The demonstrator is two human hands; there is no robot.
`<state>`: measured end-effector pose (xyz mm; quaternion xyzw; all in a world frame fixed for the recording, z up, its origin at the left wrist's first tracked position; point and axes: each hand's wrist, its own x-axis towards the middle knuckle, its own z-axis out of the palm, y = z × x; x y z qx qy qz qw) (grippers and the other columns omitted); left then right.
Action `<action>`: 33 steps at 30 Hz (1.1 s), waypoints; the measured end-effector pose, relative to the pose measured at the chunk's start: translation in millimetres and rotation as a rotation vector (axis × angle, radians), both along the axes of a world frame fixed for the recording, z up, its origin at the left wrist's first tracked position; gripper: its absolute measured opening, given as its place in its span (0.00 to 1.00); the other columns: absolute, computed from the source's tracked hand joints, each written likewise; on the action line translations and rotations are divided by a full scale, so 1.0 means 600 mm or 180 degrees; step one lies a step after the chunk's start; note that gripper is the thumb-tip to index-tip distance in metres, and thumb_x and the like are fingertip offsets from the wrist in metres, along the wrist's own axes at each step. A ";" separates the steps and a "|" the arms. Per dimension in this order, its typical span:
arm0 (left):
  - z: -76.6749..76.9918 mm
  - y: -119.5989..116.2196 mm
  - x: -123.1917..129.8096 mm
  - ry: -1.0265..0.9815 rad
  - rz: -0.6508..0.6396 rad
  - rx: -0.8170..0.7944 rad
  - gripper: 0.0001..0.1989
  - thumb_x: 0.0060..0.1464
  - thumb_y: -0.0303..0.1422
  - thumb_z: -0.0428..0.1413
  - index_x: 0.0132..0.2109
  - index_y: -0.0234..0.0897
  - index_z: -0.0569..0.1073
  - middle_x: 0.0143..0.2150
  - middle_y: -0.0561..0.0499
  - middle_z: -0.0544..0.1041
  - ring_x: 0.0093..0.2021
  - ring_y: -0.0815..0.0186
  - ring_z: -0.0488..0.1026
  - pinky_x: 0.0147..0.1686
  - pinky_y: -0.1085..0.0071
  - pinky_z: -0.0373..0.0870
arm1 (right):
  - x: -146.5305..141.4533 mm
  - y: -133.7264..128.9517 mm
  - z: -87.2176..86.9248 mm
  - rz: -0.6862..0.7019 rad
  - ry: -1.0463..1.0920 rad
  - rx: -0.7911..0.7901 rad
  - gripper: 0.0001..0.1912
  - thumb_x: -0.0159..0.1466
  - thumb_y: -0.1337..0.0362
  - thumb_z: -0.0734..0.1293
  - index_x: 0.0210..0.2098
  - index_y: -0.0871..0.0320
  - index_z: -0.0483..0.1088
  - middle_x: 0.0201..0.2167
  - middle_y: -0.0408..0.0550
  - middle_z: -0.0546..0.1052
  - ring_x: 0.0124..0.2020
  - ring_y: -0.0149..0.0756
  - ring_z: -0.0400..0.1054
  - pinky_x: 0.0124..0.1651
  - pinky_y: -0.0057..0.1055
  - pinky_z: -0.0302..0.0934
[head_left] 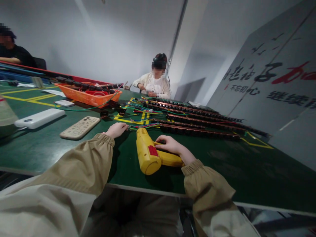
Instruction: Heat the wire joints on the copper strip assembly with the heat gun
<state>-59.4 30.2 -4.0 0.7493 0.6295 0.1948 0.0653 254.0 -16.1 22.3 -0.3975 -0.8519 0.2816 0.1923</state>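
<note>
Left hand [118, 130]: fingers together, pinched on ends of wires [150, 125]. Right hand [169, 144]: clamped on gun [147, 151] by its handle. Gun between hands at near side of table [222, 174], narrow end toward wires; resting or lifted, could not tell. Judged best: steady pinch, wires drawn straight, fingertips clear of gun's narrow end, wrist loose, phone [80, 127] well aside.

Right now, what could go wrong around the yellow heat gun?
The far end of the yellow heat gun is close to the left hand and coloured wires; if hot, it might burn skin or scorch insulation. Turning it with the right hand could also knock those wires aside.
</note>
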 end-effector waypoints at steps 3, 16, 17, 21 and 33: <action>0.001 -0.001 0.000 0.0024 0.0011 -0.0010 0.21 0.58 0.45 0.39 0.33 0.39 0.73 0.35 0.48 0.76 0.36 0.63 0.71 0.31 0.74 0.60 | 0.016 0.003 -0.001 -0.0179 0.0048 -0.0088 0.16 0.53 0.56 0.70 0.36 0.60 0.73 0.37 0.48 0.75 0.40 0.37 0.68 0.43 0.33 0.60; 0.002 0.001 -0.004 0.0068 0.0055 -0.0079 0.22 0.58 0.46 0.39 0.33 0.40 0.73 0.35 0.49 0.76 0.35 0.63 0.71 0.29 0.73 0.59 | 0.105 -0.003 0.012 -0.0940 -0.0134 -0.0175 0.17 0.54 0.53 0.68 0.31 0.62 0.75 0.29 0.47 0.76 0.32 0.35 0.67 0.34 0.29 0.57; 0.002 0.002 -0.004 0.0084 0.0063 -0.0093 0.22 0.57 0.46 0.39 0.33 0.40 0.73 0.35 0.49 0.76 0.35 0.63 0.71 0.29 0.73 0.59 | 0.108 -0.003 0.012 -0.0963 -0.0133 -0.0178 0.17 0.53 0.53 0.68 0.31 0.62 0.75 0.29 0.47 0.76 0.31 0.34 0.67 0.34 0.29 0.57; 0.001 0.004 -0.006 0.0102 0.0060 -0.0093 0.22 0.57 0.46 0.39 0.33 0.40 0.73 0.34 0.49 0.75 0.34 0.63 0.70 0.29 0.73 0.59 | 0.105 -0.008 0.011 -0.0933 -0.0143 -0.0153 0.17 0.55 0.53 0.67 0.30 0.62 0.75 0.26 0.46 0.75 0.29 0.33 0.66 0.31 0.28 0.55; -0.005 0.004 -0.005 -0.0021 0.0088 -0.0034 0.22 0.57 0.45 0.40 0.33 0.40 0.74 0.35 0.49 0.76 0.35 0.63 0.71 0.31 0.74 0.61 | 0.050 -0.030 0.005 -0.0767 -0.0370 0.0527 0.12 0.57 0.58 0.66 0.30 0.61 0.74 0.29 0.47 0.74 0.31 0.34 0.66 0.32 0.28 0.55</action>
